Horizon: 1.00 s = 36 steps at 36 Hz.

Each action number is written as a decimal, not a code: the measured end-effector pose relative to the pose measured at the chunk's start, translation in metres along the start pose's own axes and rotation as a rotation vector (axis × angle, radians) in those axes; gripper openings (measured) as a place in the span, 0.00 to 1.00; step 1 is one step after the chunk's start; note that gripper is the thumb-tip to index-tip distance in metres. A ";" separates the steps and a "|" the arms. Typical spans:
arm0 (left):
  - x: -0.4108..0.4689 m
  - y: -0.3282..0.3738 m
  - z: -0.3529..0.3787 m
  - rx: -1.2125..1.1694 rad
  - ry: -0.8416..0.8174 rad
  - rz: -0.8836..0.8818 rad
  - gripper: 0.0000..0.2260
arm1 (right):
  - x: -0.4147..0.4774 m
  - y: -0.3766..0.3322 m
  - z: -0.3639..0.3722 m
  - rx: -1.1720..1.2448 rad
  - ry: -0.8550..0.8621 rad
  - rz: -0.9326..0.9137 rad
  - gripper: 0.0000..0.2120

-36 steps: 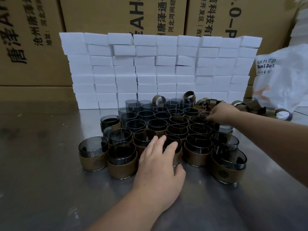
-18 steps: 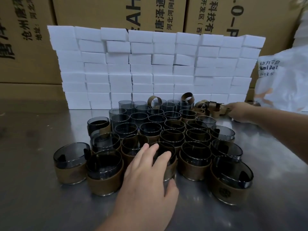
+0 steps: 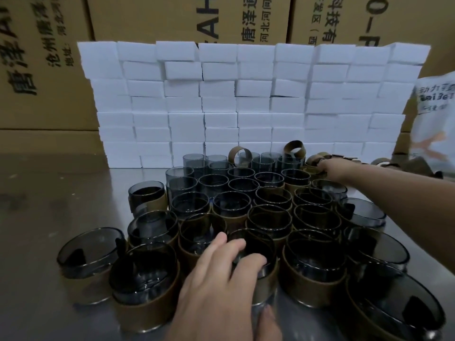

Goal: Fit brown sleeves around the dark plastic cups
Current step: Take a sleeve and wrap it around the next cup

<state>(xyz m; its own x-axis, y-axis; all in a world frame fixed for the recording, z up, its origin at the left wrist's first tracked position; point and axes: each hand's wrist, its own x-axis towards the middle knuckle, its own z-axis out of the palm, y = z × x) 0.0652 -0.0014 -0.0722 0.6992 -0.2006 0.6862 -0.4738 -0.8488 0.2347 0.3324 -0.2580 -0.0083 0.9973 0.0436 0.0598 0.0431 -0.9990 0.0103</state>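
Two hands work apart: left hand (image 3: 221, 279) grips a front cup (image 3: 258, 244); right hand (image 3: 331, 166), grasp unclear, reaches loose sleeves (image 3: 312, 159) far back-right.

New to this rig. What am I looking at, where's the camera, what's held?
No machine here: a person works bare-handed, and the single picture comes from a camera on their head, looking forward and down. On the metal table stands a cluster of dark cups, many already in brown sleeves; several at the back are bare. Behind them, stacked white blocks and cardboard boxes; a white bag at right. The left hand grips the front cup, fingers over its rim. The right hand reaches into the loose sleeves at the back; whether it holds one is unclear.
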 end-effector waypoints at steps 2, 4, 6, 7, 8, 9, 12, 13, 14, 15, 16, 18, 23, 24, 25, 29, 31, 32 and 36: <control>0.000 0.000 0.002 0.007 0.009 0.008 0.18 | -0.006 0.000 -0.002 -0.014 0.026 0.046 0.06; 0.001 0.000 0.001 0.026 0.009 0.015 0.18 | -0.011 -0.002 -0.004 0.039 0.044 0.111 0.11; 0.001 0.000 0.000 0.054 -0.002 0.022 0.18 | -0.012 -0.003 -0.002 0.113 0.038 0.141 0.13; 0.001 0.001 0.000 0.072 -0.013 0.023 0.18 | -0.009 -0.004 0.001 0.148 0.027 0.155 0.13; 0.001 0.001 0.000 0.088 -0.020 0.024 0.18 | -0.008 -0.004 0.004 0.251 0.028 0.171 0.13; 0.000 0.001 0.000 0.101 -0.019 0.025 0.18 | -0.007 -0.002 0.006 0.389 0.034 0.186 0.13; 0.000 -0.001 0.001 0.128 0.010 0.039 0.18 | -0.012 0.000 0.006 0.435 0.014 0.157 0.10; 0.000 -0.001 0.001 0.135 0.023 0.049 0.17 | -0.013 0.002 0.005 0.370 -0.002 0.135 0.07; 0.000 -0.002 0.002 0.142 0.032 0.056 0.17 | -0.014 0.004 0.002 0.250 -0.001 0.092 0.06; 0.000 -0.003 0.002 0.145 0.034 0.061 0.17 | -0.013 0.006 0.001 0.152 0.018 0.063 0.07; 0.000 -0.003 0.003 0.148 0.035 0.067 0.17 | -0.013 0.007 0.000 0.096 0.014 0.048 0.08; 0.000 -0.004 0.003 0.136 0.045 0.079 0.18 | -0.010 0.008 0.002 0.146 -0.024 0.059 0.07; 0.001 -0.003 0.003 0.116 0.035 0.089 0.17 | -0.004 0.004 0.005 0.225 -0.035 0.095 0.09; 0.000 -0.003 0.003 0.110 0.035 0.094 0.18 | -0.003 0.002 0.005 0.173 -0.079 0.057 0.13; 0.000 -0.003 0.004 0.101 0.031 0.096 0.18 | -0.004 0.000 0.005 0.132 -0.105 0.039 0.16; -0.001 -0.004 0.005 0.111 0.035 0.104 0.18 | -0.004 -0.001 0.006 0.054 -0.120 0.052 0.14; 0.000 -0.004 0.004 0.103 0.028 0.099 0.18 | -0.003 0.004 0.005 0.004 -0.057 0.035 0.09; 0.000 -0.005 0.004 0.097 0.025 0.100 0.17 | -0.004 0.006 0.003 -0.029 -0.013 0.037 0.10; 0.002 -0.007 0.003 0.134 0.006 0.088 0.14 | -0.001 0.011 -0.002 -0.062 0.212 0.006 0.11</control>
<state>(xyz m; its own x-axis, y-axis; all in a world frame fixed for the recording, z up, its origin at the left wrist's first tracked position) 0.0718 0.0027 -0.0749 0.6551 -0.2744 0.7040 -0.4571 -0.8858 0.0802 0.3317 -0.2688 -0.0060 0.9622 0.0446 0.2686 0.0266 -0.9972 0.0702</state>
